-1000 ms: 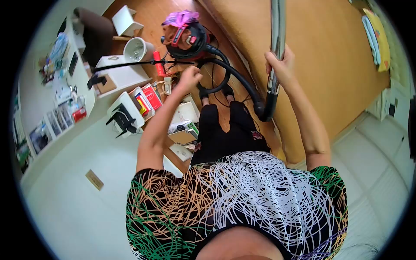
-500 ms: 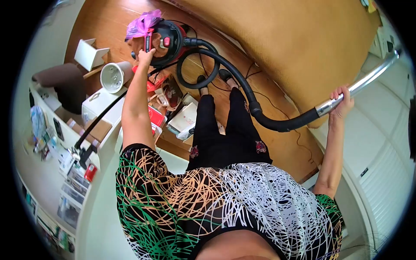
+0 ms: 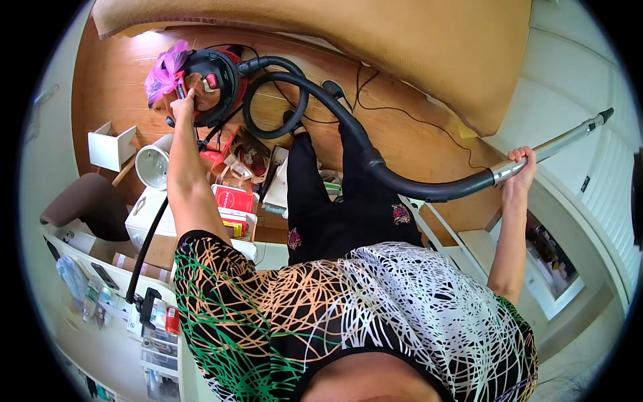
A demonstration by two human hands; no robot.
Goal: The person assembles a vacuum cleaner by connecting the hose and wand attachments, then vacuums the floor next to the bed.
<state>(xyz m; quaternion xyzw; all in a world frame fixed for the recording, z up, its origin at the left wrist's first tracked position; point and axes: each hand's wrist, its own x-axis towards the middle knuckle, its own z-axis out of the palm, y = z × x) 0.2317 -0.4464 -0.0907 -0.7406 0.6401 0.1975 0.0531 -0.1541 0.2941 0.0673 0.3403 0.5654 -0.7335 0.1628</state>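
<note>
My left hand (image 3: 183, 106) is closed round the handle of a black and red vacuum cleaner (image 3: 231, 84), at the upper left. A pink plastic bag (image 3: 165, 72) is tied beside that handle. From the cleaner a black hose (image 3: 348, 130) loops once and runs right to a silver metal tube (image 3: 566, 137). My right hand (image 3: 520, 169) grips the tube near the hose joint, and the tube slants up to the right. Under the hose, my feet in dark shoes stand on the wooden floor (image 3: 408, 127).
A bed with a tan cover (image 3: 429, 47) spans the top. Black cables trail over the floor. At left are a white bin (image 3: 153, 164), a small white stand (image 3: 110, 149), a brown chair (image 3: 90, 208) and a cluttered desk. Boxes and red books (image 3: 234, 199) lie near my legs.
The view has shifted and turned. The vacuum cleaner and my left hand now appear further left, and the tube lies at a flatter angle. Both hands keep their hold.
</note>
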